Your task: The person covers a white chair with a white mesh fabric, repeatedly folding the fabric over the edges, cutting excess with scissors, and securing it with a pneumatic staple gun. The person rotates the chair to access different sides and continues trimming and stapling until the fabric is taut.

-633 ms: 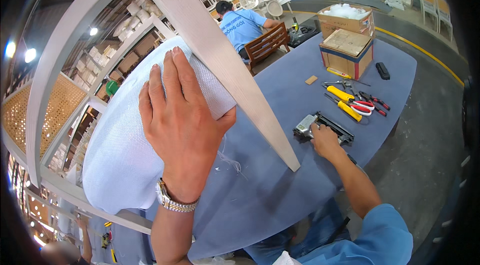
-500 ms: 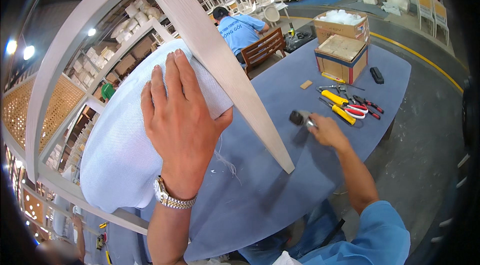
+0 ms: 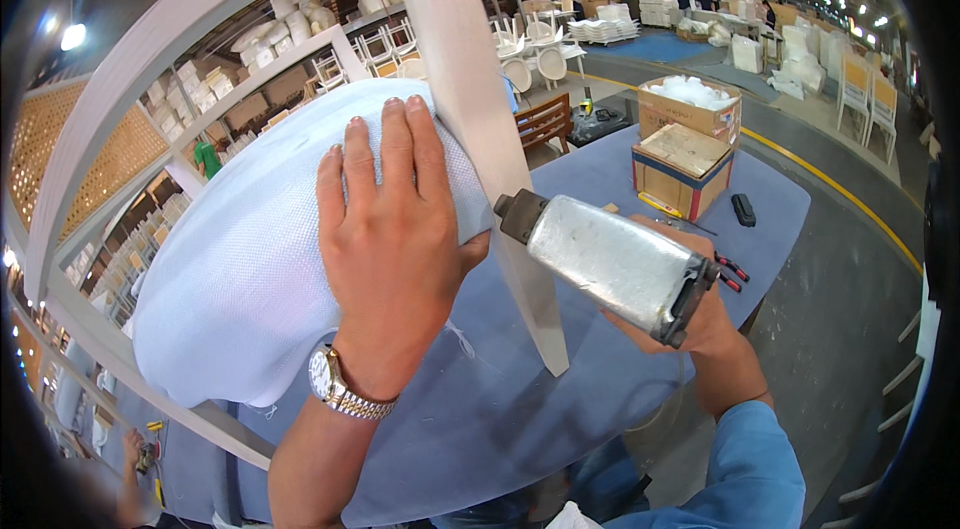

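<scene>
My left hand (image 3: 390, 239) lies flat with fingers stretched over the light blue-white woven fabric of a padded chair seat (image 3: 230, 269). The seat sits tilted inside a pale wooden chair frame (image 3: 455, 39), which rests on the blue-grey covered table (image 3: 480, 439). One leg of the frame runs down to the right of this hand. My right hand (image 3: 690, 279) is wrapped round a silver staple gun (image 3: 610, 254), partly hidden behind its body. The gun's dark nose is up close to the chair leg and points toward the seat; contact cannot be made out.
Cardboard boxes (image 3: 680, 169), one with white padding, stand at the table's far right. A black object (image 3: 742, 210) and red-black pliers (image 3: 732, 271) lie near them. Behind are a brown wooden chair (image 3: 545, 124) and stacked white chairs. At lower left another person's hand (image 3: 133, 447) shows.
My right hand has lifted the staple gun from low over the table up beside the chair leg. My left hand stays on the seat. The view has shifted; the seated person is now mostly hidden.
</scene>
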### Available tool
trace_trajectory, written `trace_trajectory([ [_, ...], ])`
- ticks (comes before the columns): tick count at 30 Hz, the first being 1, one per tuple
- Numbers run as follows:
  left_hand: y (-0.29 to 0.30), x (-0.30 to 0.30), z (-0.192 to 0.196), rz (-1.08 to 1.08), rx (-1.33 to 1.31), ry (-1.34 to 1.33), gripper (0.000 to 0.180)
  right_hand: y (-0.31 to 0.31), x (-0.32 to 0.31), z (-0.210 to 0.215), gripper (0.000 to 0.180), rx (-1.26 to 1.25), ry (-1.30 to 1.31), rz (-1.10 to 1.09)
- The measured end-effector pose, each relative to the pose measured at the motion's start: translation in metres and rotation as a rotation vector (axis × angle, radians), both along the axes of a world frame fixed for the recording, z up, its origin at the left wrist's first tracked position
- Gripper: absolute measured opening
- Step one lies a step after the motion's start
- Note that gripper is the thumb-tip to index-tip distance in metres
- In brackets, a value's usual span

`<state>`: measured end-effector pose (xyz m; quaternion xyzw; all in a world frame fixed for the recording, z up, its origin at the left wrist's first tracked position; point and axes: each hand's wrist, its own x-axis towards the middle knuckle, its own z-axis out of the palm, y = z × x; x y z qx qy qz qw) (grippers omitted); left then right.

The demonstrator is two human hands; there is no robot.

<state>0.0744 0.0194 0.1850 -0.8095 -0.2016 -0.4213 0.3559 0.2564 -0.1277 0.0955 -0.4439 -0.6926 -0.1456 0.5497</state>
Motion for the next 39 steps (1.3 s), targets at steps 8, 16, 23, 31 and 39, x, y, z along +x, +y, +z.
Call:
trace_trajectory([
  [8, 0.0, -0.002, 0.002, -0.037, -0.009, -0.014, 0.105, 0.014, -0.007, 0.017, 0.067, 0.021, -0.18, -0.115],
  [16, 0.005, 0.0, -0.001, -0.042, 0.017, -0.025, 0.102, 0.017, -0.006, 0.02, 0.068, 0.065, -0.256, -0.161],
  [23, 0.009, 0.003, -0.004, 0.0, 0.089, -0.04, 0.099, 0.012, -0.011, 0.024, 0.067, 0.007, -0.259, -0.215],
  [31, 0.004, 0.011, -0.003, -0.023, 0.044, 0.0, 0.099, 0.011, -0.005, -0.021, 0.054, -0.113, 0.309, -0.03],
  [39, 0.011, 0.009, -0.004, 0.141, 0.151, 0.086, 0.105, 0.022, -0.085, -0.115, 0.051, -0.273, 1.408, 1.272],
])
